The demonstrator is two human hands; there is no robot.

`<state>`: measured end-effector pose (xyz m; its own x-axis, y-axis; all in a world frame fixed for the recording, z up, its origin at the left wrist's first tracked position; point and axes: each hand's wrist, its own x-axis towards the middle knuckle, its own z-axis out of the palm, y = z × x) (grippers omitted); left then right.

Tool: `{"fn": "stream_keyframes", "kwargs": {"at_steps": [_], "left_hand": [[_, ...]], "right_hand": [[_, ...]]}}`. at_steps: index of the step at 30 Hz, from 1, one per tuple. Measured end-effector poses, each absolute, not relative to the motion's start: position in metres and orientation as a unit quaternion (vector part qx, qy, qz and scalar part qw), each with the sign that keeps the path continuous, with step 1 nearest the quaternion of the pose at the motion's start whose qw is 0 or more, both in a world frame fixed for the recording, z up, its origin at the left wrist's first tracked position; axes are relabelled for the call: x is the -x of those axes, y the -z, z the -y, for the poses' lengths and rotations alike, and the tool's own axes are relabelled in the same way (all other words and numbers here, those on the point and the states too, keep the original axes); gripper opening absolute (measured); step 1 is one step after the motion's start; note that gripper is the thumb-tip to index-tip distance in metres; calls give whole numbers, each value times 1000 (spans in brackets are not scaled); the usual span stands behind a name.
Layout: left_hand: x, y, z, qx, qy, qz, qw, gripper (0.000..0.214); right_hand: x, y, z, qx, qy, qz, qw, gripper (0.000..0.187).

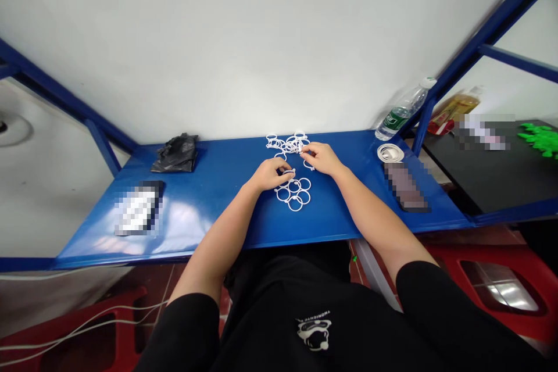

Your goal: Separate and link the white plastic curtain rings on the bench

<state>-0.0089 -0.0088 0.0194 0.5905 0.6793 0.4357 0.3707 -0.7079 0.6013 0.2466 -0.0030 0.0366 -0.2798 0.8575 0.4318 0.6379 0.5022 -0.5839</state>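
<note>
A flat cluster of linked white plastic rings (295, 203) lies on the blue table in front of me. My left hand (274, 174) is at the cluster's far edge, thumb and fingers closed on a white ring (289, 172) there. Farther back sits a loose pile of more white rings (293, 144). At the right side of that pile is my right hand (321, 158), its thumb and index finger pinched around a small white ring partly hidden by the fingers. One single ring (308, 164) lies just below those fingertips.
A crumpled black plastic bag (176, 152) and a blurred-out phone-like object (139, 208) lie left on the blue table (218, 186). On the right are a water bottle (403, 111), a coiled white cable (390, 153) and another dark blurred-out object (406, 187). Blue frame bars rise at both sides.
</note>
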Motion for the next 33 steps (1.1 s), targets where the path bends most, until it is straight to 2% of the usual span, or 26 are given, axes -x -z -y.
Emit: {"fn": "stream_keyframes", "kwargs": {"at_steps": [4,9,15,19,26,33], "left_hand": [[8,-16,7,-856,-353,-331,183,34],[6,-10,4,-827,-437,-340,98,27],[4,-11,3,-838,-451,-306,15,22],[3,-11,4,-842,-436,-316,11,22],[4,-7,2,-848,-429,-310,16,25],[2,-9,4,-839,-456,-297,-14,23]], "right_hand": [[-241,-38,7,468,-161,782,379,17],[-229,-40,15,428,-151,804,385,21],[-221,-39,19,398,-135,839,345,24],[-222,-36,18,404,-121,843,335,26],[-214,-35,20,433,-116,805,388,18],[-213,-39,23,419,-103,809,399,18]]}}
